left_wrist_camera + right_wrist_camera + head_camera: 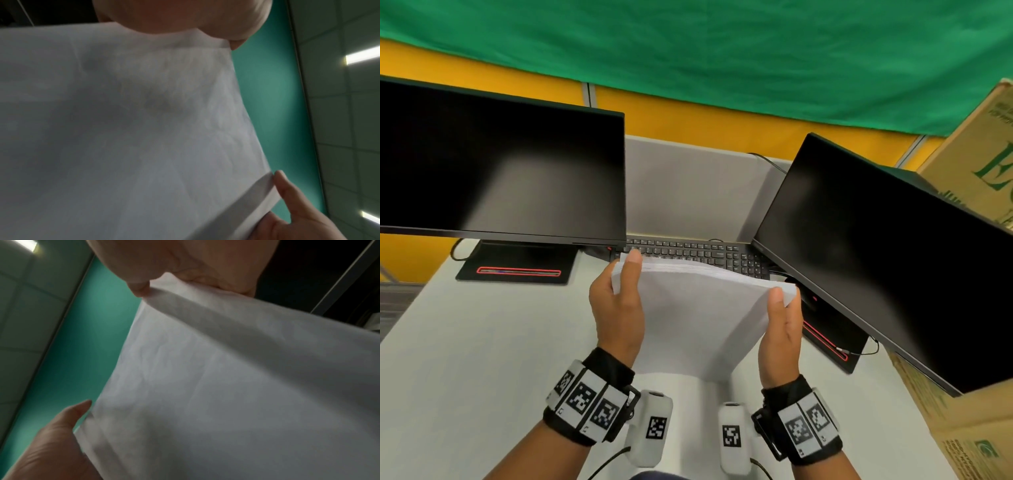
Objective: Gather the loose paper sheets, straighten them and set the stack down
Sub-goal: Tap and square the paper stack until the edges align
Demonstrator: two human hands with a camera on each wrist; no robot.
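A stack of white paper sheets (698,318) stands upright on its lower edge on the white desk (482,342), between my two hands. My left hand (619,298) grips the stack's left side, thumb on the near face by the top corner. My right hand (782,329) grips the right side the same way. The top edges of the sheets are slightly fanned. In the left wrist view the paper (123,138) fills the frame below my left hand (185,21), and the other hand's fingers (287,194) hold the far edge. The right wrist view shows the paper (236,386) under my right hand (185,264).
A black keyboard (695,253) lies just behind the stack. Two dark monitors (500,171) (887,253) stand at left and right, their bases on the desk. Cardboard boxes (969,428) sit at the right edge. A grey divider and green cloth rise behind.
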